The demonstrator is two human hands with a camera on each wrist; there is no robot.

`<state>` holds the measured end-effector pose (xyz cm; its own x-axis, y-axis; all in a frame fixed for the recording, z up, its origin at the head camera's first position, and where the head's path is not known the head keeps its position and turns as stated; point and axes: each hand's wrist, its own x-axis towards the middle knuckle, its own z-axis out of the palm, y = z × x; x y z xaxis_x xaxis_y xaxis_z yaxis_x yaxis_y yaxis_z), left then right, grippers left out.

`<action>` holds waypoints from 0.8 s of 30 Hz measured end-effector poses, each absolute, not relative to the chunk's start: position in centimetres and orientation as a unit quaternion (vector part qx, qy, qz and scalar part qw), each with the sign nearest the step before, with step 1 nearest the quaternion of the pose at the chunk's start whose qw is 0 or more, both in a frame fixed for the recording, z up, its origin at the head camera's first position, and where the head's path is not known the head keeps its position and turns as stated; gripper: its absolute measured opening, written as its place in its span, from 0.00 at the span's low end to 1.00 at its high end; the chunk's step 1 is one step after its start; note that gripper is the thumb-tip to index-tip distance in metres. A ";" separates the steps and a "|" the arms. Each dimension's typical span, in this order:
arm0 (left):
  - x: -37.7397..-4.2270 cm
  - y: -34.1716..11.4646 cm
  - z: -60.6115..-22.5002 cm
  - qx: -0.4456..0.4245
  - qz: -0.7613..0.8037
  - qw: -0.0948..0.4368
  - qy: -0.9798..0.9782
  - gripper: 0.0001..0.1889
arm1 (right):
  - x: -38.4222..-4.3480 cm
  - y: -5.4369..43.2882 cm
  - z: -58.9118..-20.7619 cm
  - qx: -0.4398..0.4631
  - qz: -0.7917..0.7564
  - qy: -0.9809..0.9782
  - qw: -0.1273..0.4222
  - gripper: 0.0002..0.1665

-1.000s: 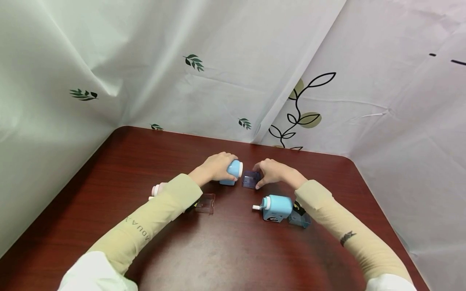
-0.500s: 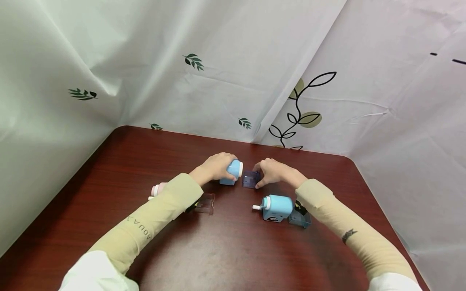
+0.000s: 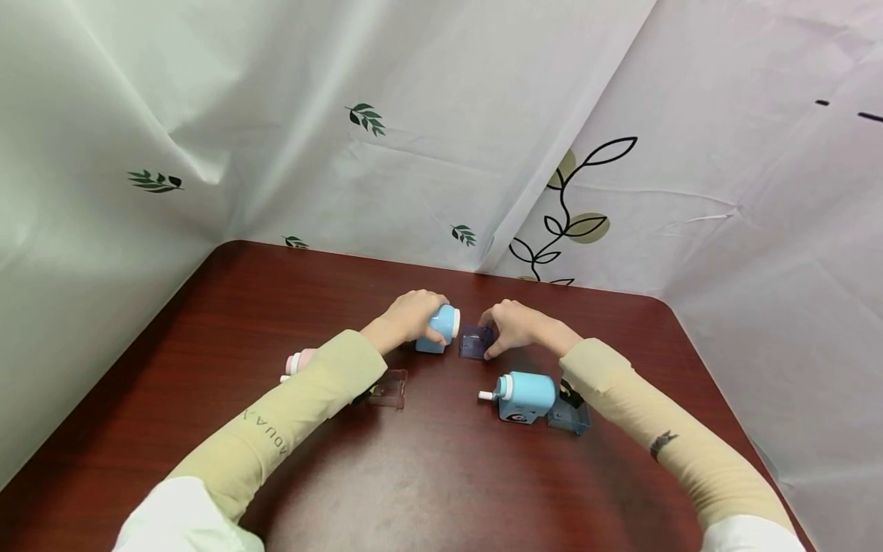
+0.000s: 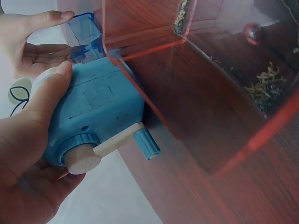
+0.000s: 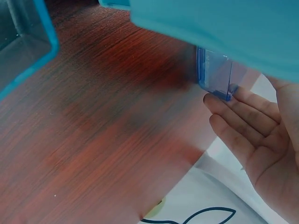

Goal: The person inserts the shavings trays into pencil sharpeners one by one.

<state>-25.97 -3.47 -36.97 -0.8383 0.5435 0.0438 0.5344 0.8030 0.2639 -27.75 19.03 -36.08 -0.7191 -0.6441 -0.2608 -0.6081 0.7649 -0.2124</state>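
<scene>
My left hand (image 3: 408, 316) grips a light-blue hand-crank pencil sharpener (image 4: 100, 95) from its side. Its crank and blue knob face the camera in the left wrist view. My right hand (image 3: 519, 325) holds a clear blue shavings drawer (image 3: 474, 342), thumb at one edge and fingers at the opposite one. The drawer is a small gap from the sharpener's white end in the head view. In the right wrist view, part of this drawer (image 5: 215, 74) is hidden behind the turquoise body in front.
A turquoise sharpener (image 3: 527, 391) and a teal drawer (image 3: 571, 420) lie under my right forearm. By my left forearm are a pink sharpener (image 3: 300, 359), partly covered, and a clear red drawer (image 3: 393, 389) containing shavings (image 4: 267, 91). Patterned white cloth (image 3: 414, 176) hangs behind the table (image 3: 414, 475).
Hardly anything differs. Both hands keep their hold on the sharpener and the blue drawer in the same place, with only a slight shift of the view.
</scene>
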 end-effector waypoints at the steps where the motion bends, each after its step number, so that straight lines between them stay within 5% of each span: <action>1: -26.0 -3.5 -37.0 0.286 0.132 0.015 0.949 0.36 | -27.8 19.0 -36.1 -0.338 -0.056 0.926 0.161 0.35; 24: -25.9 -3.3 -37.0 0.300 0.097 -0.010 0.949 0.35 | -28.4 18.0 -35.7 -0.356 -0.058 0.917 0.172 0.32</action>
<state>-25.91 -3.26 -37.04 -0.8199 0.5672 0.0773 0.5712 0.8014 0.1775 -28.36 17.95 -35.75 -0.6876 -0.6720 -0.2750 -0.6320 0.7404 -0.2290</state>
